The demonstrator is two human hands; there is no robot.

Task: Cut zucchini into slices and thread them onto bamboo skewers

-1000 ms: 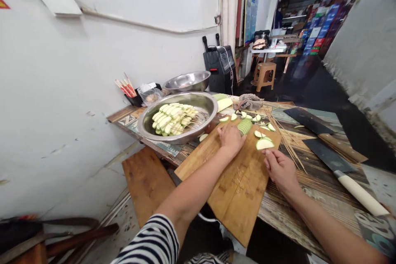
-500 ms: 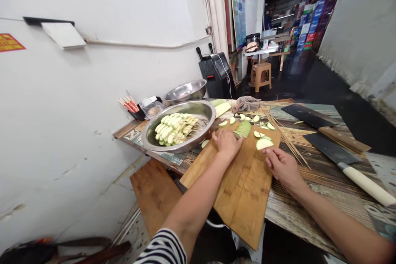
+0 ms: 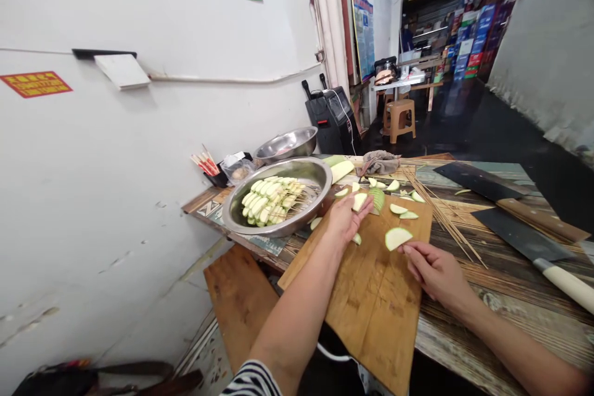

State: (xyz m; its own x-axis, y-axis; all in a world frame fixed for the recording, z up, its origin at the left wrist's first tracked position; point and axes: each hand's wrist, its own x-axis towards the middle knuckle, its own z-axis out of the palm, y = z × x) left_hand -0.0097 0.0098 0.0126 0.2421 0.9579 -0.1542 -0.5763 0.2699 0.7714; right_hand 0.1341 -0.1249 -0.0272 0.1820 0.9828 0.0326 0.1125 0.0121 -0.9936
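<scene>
My left hand (image 3: 346, 219) is at the upper left of the wooden cutting board (image 3: 371, 297), palm turned up, with a pale zucchini slice (image 3: 359, 201) held on its fingers. Just beyond its fingertips lies a fanned row of green-edged zucchini slices (image 3: 378, 199). At the board's right edge my right hand (image 3: 436, 272) pinches thumb against finger at the edge of a half-round zucchini slice (image 3: 398, 238). Whether a skewer is also in those fingers, I cannot tell. Loose slices (image 3: 399, 208) lie on the board between the hands.
A steel basin (image 3: 232, 216) with skewered slices stands left of the board, a second basin (image 3: 297, 142) behind it. Bamboo skewers (image 3: 445, 223), two cleavers (image 3: 515, 232) and a rag (image 3: 379, 162) lie on the table. A skewer holder (image 3: 216, 178) stands by the wall.
My left hand has turned from palm down over the slices to palm up, and a slice now shows on its fingers. The right hand still pinches its slice over the board.
</scene>
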